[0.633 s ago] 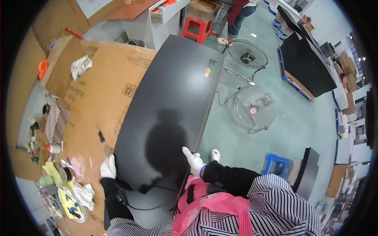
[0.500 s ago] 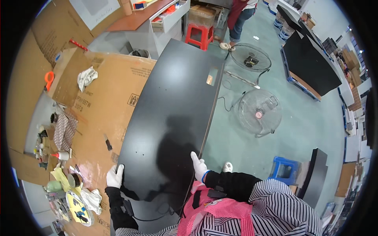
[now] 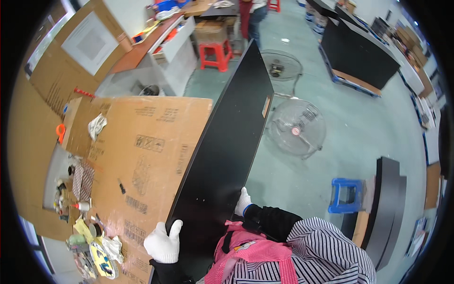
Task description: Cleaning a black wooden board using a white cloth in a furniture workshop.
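Observation:
A long black panel [image 3: 222, 137] with a small rectangular cutout near its far right edge is tilted up on its side in front of me. My left hand [image 3: 163, 241], in a white glove, grips its raised left edge with the thumb over the top. On the right edge, my gloved right hand [image 3: 243, 201] holds the panel lower down; its fingers are partly hidden behind the board. Cardboard [image 3: 156, 118] covers the worktable to the left of the panel. On that cardboard lies a black utility knife [image 3: 122, 186].
Two round fans [image 3: 298, 128] stand on the floor beyond the panel's right side. A blue stool [image 3: 345, 195] and dark boards [image 3: 385, 203] are at right. Bottles, rags [image 3: 112, 248] and an orange-handled tool [image 3: 60, 132] line the left side. A person [image 3: 253, 21] stands at the back.
The panel has tipped from lying nearly flat to standing steeply, its left edge raised and moved right. My left hand has risen with that edge. The view has turned slightly.

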Tool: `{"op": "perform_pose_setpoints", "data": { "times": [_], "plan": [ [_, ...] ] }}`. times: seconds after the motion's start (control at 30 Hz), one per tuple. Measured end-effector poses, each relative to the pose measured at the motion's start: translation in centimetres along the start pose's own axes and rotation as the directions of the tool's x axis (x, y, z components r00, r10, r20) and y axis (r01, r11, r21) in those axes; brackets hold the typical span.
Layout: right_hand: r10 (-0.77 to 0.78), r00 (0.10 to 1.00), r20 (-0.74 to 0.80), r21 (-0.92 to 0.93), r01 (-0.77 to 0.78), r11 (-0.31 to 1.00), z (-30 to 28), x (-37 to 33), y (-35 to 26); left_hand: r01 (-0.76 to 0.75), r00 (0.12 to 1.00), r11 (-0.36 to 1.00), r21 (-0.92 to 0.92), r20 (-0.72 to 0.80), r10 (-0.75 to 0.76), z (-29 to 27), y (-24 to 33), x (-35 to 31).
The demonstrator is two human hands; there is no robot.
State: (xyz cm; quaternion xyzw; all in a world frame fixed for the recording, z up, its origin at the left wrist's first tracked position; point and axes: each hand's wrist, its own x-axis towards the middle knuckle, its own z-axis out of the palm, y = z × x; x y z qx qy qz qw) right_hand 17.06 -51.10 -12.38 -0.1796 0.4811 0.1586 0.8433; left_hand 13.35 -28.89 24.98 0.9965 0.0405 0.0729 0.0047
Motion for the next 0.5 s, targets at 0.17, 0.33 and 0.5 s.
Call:
{"op": "perform_pose_setpoints", "data": {
  "times": [0.17,0.33,0.5],
  "plan": [
    [-0.087,0.996,0.020,0.205,0.081,0.975,-4.8,-6.2,-7.2,-0.235,0.972,0.972,-0.022,0.006,0.235,-3.0,10.9,-3.4],
    [-0.217,0.975,-0.051,0.379,0.220,0.899,-10.9,-12.8,-17.5,-0.439,0.898,0.883,-0.167,-0.116,0.425,-5.4,22.6,-7.2],
    [-0.495,0.866,0.067,0.537,0.387,0.750,-20.3,-14.1,-27.5,-0.677,0.736,0.701,-0.227,-0.176,0.654,-7.0,32.7,-7.4]
  ]
}}
